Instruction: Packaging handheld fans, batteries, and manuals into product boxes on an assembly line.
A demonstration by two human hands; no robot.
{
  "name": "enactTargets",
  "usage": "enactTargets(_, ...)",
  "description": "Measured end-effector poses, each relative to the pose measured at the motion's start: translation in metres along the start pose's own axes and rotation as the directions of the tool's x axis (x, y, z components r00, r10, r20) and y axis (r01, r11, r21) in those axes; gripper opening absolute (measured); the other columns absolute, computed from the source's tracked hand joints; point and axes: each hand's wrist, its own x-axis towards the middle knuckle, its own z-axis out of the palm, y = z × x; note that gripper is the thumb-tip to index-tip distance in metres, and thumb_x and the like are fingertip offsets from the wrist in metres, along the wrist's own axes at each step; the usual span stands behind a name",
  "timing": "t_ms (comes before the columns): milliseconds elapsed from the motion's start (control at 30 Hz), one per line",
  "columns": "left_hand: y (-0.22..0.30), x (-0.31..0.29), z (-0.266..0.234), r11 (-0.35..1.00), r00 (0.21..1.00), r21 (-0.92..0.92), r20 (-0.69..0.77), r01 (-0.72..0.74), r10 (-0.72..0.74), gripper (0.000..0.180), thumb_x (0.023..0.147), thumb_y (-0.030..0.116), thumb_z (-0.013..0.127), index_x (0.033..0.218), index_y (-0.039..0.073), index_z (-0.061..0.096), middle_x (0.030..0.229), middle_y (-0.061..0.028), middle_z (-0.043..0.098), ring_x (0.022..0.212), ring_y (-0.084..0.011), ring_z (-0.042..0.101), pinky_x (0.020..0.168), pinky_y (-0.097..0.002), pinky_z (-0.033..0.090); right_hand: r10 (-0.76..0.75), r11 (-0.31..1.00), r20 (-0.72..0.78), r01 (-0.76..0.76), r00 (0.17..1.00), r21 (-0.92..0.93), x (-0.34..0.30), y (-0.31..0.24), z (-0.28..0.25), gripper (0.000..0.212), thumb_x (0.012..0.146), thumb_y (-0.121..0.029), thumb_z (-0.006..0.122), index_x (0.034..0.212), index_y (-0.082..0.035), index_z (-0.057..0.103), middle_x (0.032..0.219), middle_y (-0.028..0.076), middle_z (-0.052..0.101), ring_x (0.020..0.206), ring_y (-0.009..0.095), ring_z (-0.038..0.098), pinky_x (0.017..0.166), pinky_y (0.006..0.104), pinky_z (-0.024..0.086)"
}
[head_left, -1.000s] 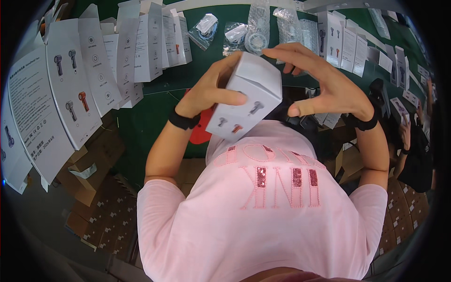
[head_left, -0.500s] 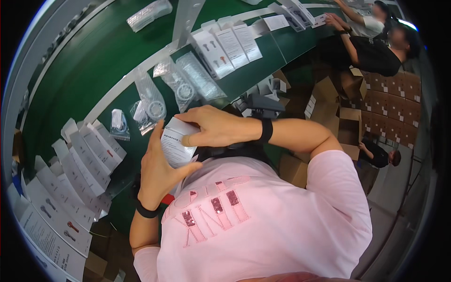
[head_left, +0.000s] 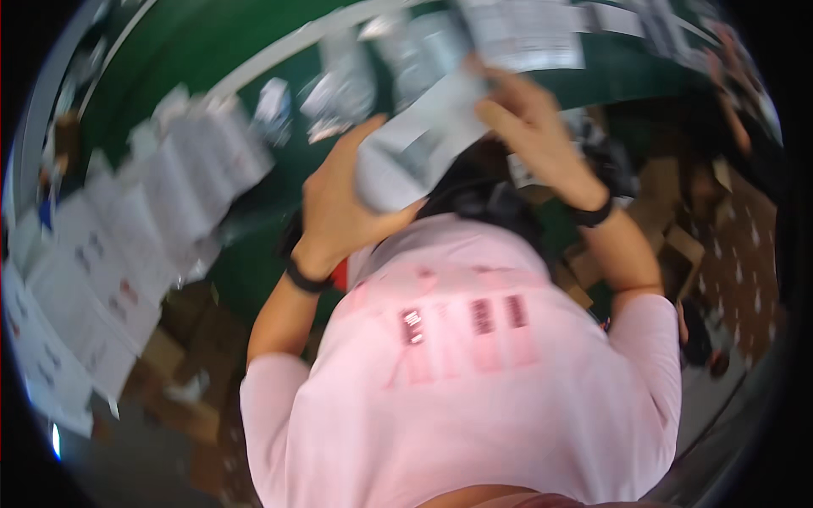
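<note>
A small white carton (head_left: 391, 173) is held in front of my chest, tilted, with a grey, shadowed opening or panel in its side. My left hand (head_left: 339, 199) grips its left end, thumb below and fingers along the far side. My right hand (head_left: 542, 135) pinches the carton's upper right part between thumb and fingers; motion blur hides the exact grip. Both wrists wear black bands. Beyond the carton, clear bags (head_left: 343, 93) of parts lie on the green table.
White printed cartons (head_left: 127, 229) stand in overlapping rows at the left. More white cartons (head_left: 529, 38) lie at the far side of the green table (head_left: 190, 51). Brown cardboard boxes (head_left: 669, 199) are at the right, near another person's arm (head_left: 735, 118).
My view has swung, and the scene is blurred. My right hand has moved from close beside the left to farther right and up. The carton now appears turned, showing a grey opening or panel.
</note>
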Motion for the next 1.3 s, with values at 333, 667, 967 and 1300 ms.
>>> enactTargets(333, -0.039, -0.042, 0.000, 0.874, 0.944, -0.410, -0.297, -0.261, 0.142, 0.102, 0.049, 0.016, 0.090, 0.133, 0.003, 0.035, 0.128, -0.0237, 0.054, 0.116, -0.0306, 0.058, 0.098, -0.0382, 0.045, -0.710, 0.293, 0.634, 0.947, 0.307, -0.131, -0.003, -0.059, 0.035, 0.027, 0.063, -0.003, 0.066, 0.089, 0.001, 0.062, 0.090, 0.012, 0.058, 0.086, 0.032, 0.056, 0.073, 0.0391, 0.048)
enactTargets(667, -0.062, -0.061, -0.014, 0.846, 0.872, -0.313, -0.383, -0.433, 0.305, 0.103, 0.051, 0.026, 0.096, 0.131, 0.007, 0.033, 0.126, -0.0303, 0.052, 0.111, -0.0377, 0.060, 0.095, -0.0440, 0.048, -0.546, 0.511, 0.654, 0.827, 0.524, -0.236, -0.006, -0.076, 0.091, 0.038, 0.073, -0.006, 0.070, 0.110, -0.002, 0.062, 0.080, 0.009, 0.051, 0.074, 0.027, 0.052, 0.071, 0.0350, 0.044)
enactTargets(967, -0.064, -0.074, -0.030, 0.917, 0.831, -0.141, -0.490, -0.373, 0.263, 0.108, 0.050, 0.027, 0.097, 0.133, 0.010, 0.031, 0.126, -0.0343, 0.050, 0.114, -0.0378, 0.058, 0.094, -0.0444, 0.049, -0.728, 0.545, 0.458, 0.836, 0.510, -0.063, 0.027, -0.088, 0.096, 0.014, 0.079, 0.003, 0.066, 0.091, 0.004, 0.058, 0.086, 0.011, 0.057, 0.069, 0.017, 0.051, 0.062, 0.0269, 0.042)
enactTargets(1300, -0.084, -0.101, 0.032, 0.872, 0.783, -0.447, -0.463, 0.200, -0.417, 0.103, 0.055, 0.019, 0.090, 0.139, 0.002, 0.034, 0.128, -0.0188, 0.053, 0.115, -0.0256, 0.056, 0.096, -0.0353, 0.045, -0.230, 0.724, 0.710, 0.604, 0.666, -0.333, 0.072, -0.039, 0.151, 0.011, 0.077, 0.002, 0.065, 0.088, 0.000, 0.065, 0.077, 0.013, 0.062, 0.071, 0.024, 0.063, 0.065, 0.0294, 0.049)
